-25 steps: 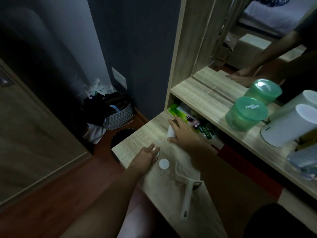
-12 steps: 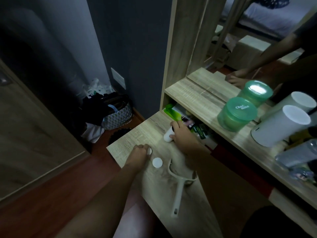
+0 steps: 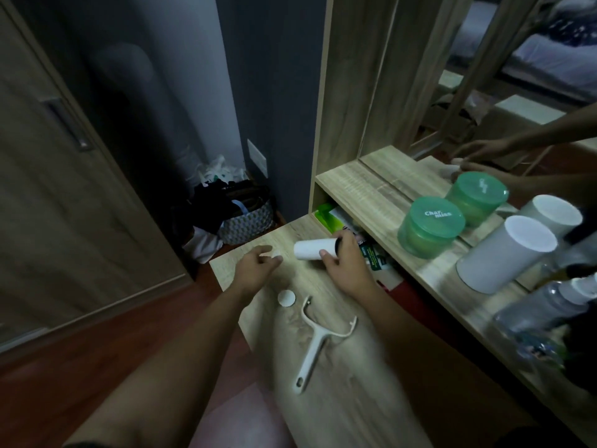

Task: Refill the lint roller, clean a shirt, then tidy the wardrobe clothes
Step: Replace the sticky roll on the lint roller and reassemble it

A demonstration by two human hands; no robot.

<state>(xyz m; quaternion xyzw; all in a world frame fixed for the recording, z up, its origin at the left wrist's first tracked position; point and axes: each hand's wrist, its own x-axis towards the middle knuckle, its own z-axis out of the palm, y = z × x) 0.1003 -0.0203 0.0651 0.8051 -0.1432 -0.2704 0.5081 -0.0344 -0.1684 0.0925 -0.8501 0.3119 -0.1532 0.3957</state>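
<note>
- On the far left end of the pale wooden tabletop (image 3: 339, 399), I saw the right hand (image 3: 349, 270) wrapped around the right end of a white cylindrical refill roll (image 3: 311, 249). The thumb was on the near side and the fingers curled over the far side.
- The roll lay on its side, its free end pointing left, low over the table's far edge. I could not tell whether it touched the wood.
- Just left of the roll, the left hand (image 3: 255, 270) hovered palm down with its fingers loosely curled. A pale patch showed at the fingertips, and I could not tell whether that hand pinched anything.
- A small white round plastic cap (image 3: 286, 298) lay flat on the wood, near the left wrist on its right side.
- Nearer to me lay the white plastic Y-shaped roller handle (image 3: 318, 341), flat on the table. Its empty fork opened toward the far side, and its left prong ended just beside the cap.
- To the right, on the raised wooden shelf (image 3: 361, 185), stood a translucent green round tub (image 3: 431, 226) with its lid on. A tall white cylindrical container (image 3: 507, 253) stood to its right, and both were close against a mirror (image 3: 484, 92).
- Far left on the floor sat a grey woven basket (image 3: 248, 218) heaped with dark clothes.
</note>
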